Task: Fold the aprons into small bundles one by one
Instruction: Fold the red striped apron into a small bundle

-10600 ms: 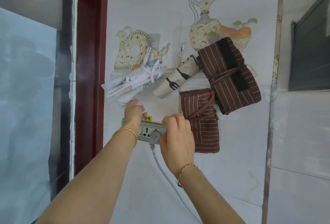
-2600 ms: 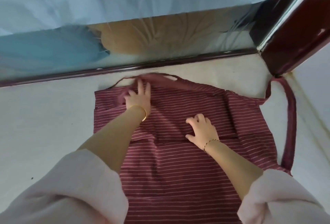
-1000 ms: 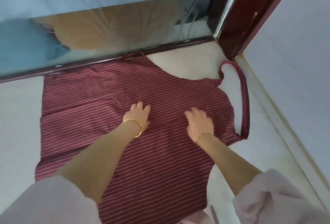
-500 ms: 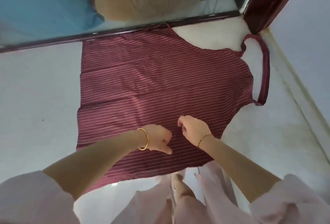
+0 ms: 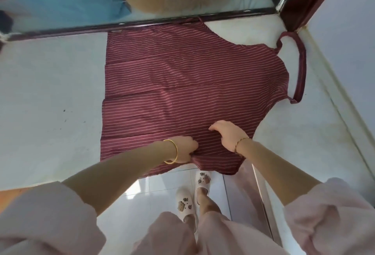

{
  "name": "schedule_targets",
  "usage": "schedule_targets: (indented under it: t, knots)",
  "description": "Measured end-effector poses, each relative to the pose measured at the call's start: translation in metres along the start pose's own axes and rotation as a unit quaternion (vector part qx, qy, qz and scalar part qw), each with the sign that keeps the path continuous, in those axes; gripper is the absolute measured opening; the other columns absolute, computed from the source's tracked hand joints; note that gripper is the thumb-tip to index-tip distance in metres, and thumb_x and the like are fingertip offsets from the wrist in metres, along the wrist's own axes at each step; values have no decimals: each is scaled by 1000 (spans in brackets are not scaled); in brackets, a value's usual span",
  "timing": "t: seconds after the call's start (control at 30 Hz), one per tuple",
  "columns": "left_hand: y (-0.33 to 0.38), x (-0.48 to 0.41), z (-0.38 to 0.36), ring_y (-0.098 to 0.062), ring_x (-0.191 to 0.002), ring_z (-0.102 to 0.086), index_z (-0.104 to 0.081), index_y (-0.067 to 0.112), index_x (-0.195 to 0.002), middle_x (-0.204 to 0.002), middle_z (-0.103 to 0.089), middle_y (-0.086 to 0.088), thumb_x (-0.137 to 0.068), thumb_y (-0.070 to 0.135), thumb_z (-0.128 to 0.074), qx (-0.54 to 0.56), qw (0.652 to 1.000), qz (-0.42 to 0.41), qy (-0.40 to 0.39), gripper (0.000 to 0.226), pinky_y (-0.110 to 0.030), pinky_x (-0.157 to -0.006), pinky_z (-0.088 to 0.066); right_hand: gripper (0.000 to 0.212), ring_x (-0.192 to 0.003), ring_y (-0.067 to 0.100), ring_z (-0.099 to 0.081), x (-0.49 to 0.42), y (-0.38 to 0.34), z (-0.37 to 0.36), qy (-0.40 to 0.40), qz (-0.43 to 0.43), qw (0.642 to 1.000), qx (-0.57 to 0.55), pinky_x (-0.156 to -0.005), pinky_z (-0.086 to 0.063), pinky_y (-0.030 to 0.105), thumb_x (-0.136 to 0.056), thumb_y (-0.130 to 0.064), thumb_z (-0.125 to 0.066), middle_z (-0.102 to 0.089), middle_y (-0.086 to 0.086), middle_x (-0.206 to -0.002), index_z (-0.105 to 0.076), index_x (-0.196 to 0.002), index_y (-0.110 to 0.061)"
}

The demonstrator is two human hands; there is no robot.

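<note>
A maroon apron (image 5: 182, 84) with thin pale stripes lies spread flat on a white counter (image 5: 50, 100). Its neck loop (image 5: 300, 67) trails off to the right. My left hand (image 5: 185, 150) pinches the apron's near edge, bunching the cloth a little at the counter's front. My right hand (image 5: 228, 134), fingers curled, grips the cloth just beside it, slightly farther in. The near edge hangs over the counter's front.
A glass pane with a dark frame (image 5: 142, 24) runs along the counter's far side. A dark red door post (image 5: 304, 0) and a white wall (image 5: 349, 31) close off the right. My feet in white slippers (image 5: 192, 195) stand on a tiled floor below.
Both hands drew back from the apron's middle to its near edge and closed on the cloth. The view tilted down, showing my feet.
</note>
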State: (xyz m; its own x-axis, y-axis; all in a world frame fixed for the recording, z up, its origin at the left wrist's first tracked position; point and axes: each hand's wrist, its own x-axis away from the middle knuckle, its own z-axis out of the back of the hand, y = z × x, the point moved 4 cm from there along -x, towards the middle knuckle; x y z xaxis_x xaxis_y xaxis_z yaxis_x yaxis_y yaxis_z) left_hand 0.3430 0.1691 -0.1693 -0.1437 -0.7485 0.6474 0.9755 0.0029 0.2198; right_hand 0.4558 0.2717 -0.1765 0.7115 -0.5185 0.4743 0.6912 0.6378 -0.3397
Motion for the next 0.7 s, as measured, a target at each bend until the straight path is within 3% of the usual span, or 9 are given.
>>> schedule_targets:
  t: [0.07,0.13,0.23,0.3,0.4,0.47,0.57,0.63,0.7]
  knots:
    - [-16,6,21,-19,-72,-49,-44,13,-88,-82,-51,-2,-94,12,-44,117,991,56,32,6,-26,-60,-44,68,-126,20,-46,2,7,8,-18,6,999,-32,-108,-37,32,-83,18,-37,-46,0,-141,-48,-135,-24]
    - [-37,11,41,-17,-67,-43,-39,11,-93,-76,-45,-1,-96,10,-41,207,967,115,98,3,-28,-55,-35,72,-123,20,-49,4,12,17,-24,19,999,-45,-105,-40,32,-82,18,-36,-50,1,-138,-47,-136,-28]
    - [-60,17,65,-16,-65,-40,-37,8,-96,-73,-41,0,-99,10,-35,265,930,176,185,4,-29,-61,-34,92,-116,18,-53,7,16,27,-43,35,998,-25,-90,-49,30,-79,18,-45,-37,0,-148,-19,-147,-37]
    - [-67,17,77,-12,-59,-35,-36,11,-90,-71,-39,0,-99,11,-33,289,913,194,214,10,-26,-55,-32,106,-109,17,-53,8,16,33,-40,43,998,36,-78,-49,28,-77,9,-59,-27,-1,-153,3,-149,-36]
    - [-65,18,90,-11,-57,-35,-34,12,-100,-72,-40,-1,-98,12,-40,384,881,186,203,6,-22,-49,-30,108,-116,21,-51,1,13,43,68,58,984,157,-93,-45,36,-77,-24,-72,-37,0,-145,8,-149,-28]
    - [-64,19,96,-11,-60,-40,-33,13,-110,-77,-45,-2,-91,10,-54,441,866,159,174,29,-20,-48,-35,85,-108,20,-56,-6,3,54,151,65,972,170,-90,-46,35,-85,-25,-65,-51,1,-129,-10,-150,-22]
    - [-69,19,103,-18,-71,-52,-35,15,-114,-89,-53,-6,-78,4,-67,343,911,137,185,50,-28,-58,-48,44,-98,22,-56,-14,-15,73,218,70,962,147,-79,-43,30,-90,-4,-50,-59,2,-112,-44,-132,-15]
    - [-82,18,107,-23,-81,-56,-39,14,-113,-99,-55,-9,-78,6,-67,194,941,178,214,46,-32,-66,-51,31,-95,23,-54,-23,-16,83,218,37,968,120,-76,-40,29,-90,0,-46,-58,4,-106,-52,-117,-12]
    - [-93,21,111,-27,-90,-57,-46,11,-115,-105,-55,-9,-82,8,-63,73,956,207,197,37,-35,-73,-52,31,-100,25,-55,-36,-10,92,172,-11,984,54,-79,-45,32,-89,3,-44,-58,6,-111,-53,-114,-12]
